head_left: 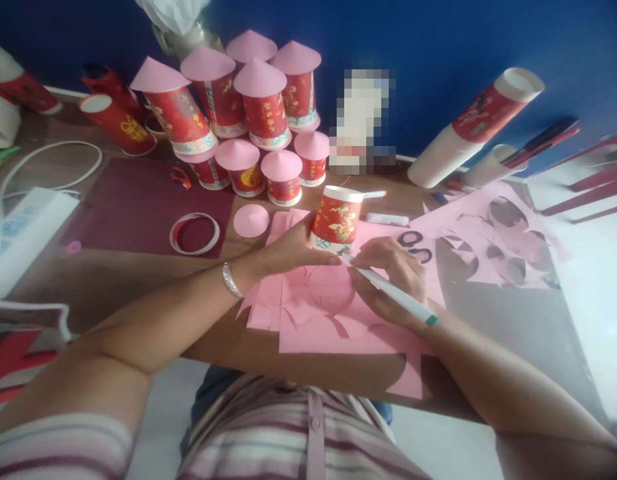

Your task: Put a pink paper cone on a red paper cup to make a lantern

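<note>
My left hand [302,247] is closed round the lower left side of a red paper cup [339,217] with a gold dragon and a white band at its bottom. Green drawn curls mark part of that band. In my right hand [395,277] is a white marker pen [403,297] with a green end, its tip at the band's lower edge. Pink paper sheets [308,333] lie under both hands, one with a circle outlined on it. The black handles of scissors [415,247] show just beyond my right hand.
Several red cylinders with pink cone roofs [261,79] stand at the back. A paper ring [194,233] and a pink cone [251,221] lie on the left. Cut pink paper [488,233] and a leaning tube [475,127] are on the right. A white power strip [31,233] sits far left.
</note>
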Available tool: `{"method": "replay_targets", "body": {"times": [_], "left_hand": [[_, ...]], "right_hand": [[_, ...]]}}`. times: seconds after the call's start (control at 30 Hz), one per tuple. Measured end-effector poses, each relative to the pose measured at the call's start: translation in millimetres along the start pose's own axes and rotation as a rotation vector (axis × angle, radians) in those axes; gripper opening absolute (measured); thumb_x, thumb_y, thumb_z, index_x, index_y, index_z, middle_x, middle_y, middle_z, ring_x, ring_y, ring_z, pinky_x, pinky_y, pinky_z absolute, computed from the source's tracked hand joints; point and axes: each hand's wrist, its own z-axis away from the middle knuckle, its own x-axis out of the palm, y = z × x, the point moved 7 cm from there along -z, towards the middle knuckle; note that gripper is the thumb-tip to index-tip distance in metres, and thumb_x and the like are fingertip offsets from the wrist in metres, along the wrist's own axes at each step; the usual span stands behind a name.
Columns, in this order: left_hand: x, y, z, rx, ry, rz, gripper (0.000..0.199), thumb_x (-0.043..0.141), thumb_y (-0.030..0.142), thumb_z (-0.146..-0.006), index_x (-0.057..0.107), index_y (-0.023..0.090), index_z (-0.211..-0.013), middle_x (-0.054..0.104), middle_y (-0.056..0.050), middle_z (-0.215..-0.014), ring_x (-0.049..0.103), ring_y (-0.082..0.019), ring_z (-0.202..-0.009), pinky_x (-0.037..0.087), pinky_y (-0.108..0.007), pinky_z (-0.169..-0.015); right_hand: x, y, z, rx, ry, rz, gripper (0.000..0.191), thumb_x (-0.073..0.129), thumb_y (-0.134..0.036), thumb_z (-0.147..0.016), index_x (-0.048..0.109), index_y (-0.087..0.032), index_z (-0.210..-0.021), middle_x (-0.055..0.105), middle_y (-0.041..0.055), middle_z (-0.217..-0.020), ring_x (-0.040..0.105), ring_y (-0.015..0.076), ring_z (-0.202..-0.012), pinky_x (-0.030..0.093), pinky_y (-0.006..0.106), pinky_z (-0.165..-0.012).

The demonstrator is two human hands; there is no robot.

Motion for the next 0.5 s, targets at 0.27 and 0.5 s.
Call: {"method": "replay_targets", "body": {"times": [0.27,0.5], "left_hand": [[0.3,-1.1,0.0,0.003,-0.006,0.029,0.063,0.095,0.038,-0.071,0.064,0.019,-0.122,0.076,-0.011,-0.123,0.071,-0.029,-0.118,0.059,-0.043,-0.098],[1.4,2.5,0.2,-0.004,-0.012,0.015,0.063,0.094,0.042,-0.072,0.066,0.019,-0.122,0.075,-0.012,-0.125,0.071,-0.031,-0.119,0.058,-0.044,-0.1]], "right_hand": [[0.4,-0.2,-0.3,0.002,-0.012,0.006,0.022,0.068,-0.006,-0.089,0.058,-0.023,-0.098,0.069,-0.0013,-0.073,0.069,0.0164,-0.064,0.059,0.032,-0.066],[0.7,0.9,0.1,0.009,0.007,0.014,0.02,0.066,-0.008,-0.09,0.059,-0.025,-0.097,0.069,-0.0032,-0.072,0.07,0.0163,-0.063,0.06,0.034,-0.065]]}}
